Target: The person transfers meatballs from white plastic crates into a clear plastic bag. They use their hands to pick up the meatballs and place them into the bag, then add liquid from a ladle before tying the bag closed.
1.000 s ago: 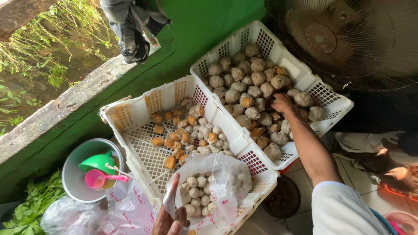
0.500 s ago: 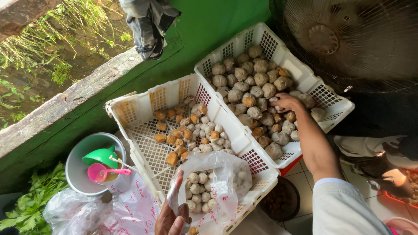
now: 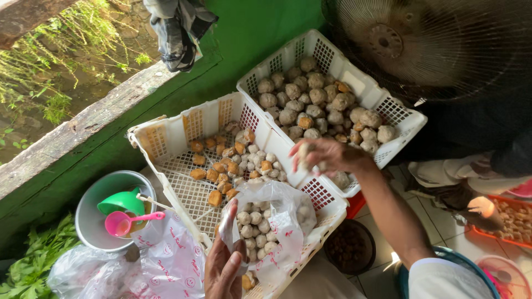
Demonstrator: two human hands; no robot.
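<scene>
Left hand (image 3: pixel 224 266) pinching thin, limp plastic bag (image 3: pixel 271 221) by rim; right hand (image 3: pixel 327 156) cupping small, soft meatballs (image 3: pixel 306 154) over near crate (image 3: pixel 221 166).

Premises: a small, informal food-preparation or vending spot, open to the outdoors. Evidence: two white perforated plastic crates, the far crate (image 3: pixel 388 111) heaped with pale round food balls, the near crate (image 3: pixel 177 138) holding smaller balls and brown fried cubes. A clear plastic bag (image 3: pixel 271 221) is part-filled with balls for portioning. A grey bucket (image 3: pixel 94 216) holds a green funnel (image 3: pixel 119 202) and pink scoop (image 3: pixel 119 223). A green painted wall (image 3: pixel 249 33) and weathered ledge (image 3: pixel 72 138) border overgrown ground. A fan (image 3: pixel 421 44) stands above a tiled floor (image 3: pixel 382 249).
</scene>
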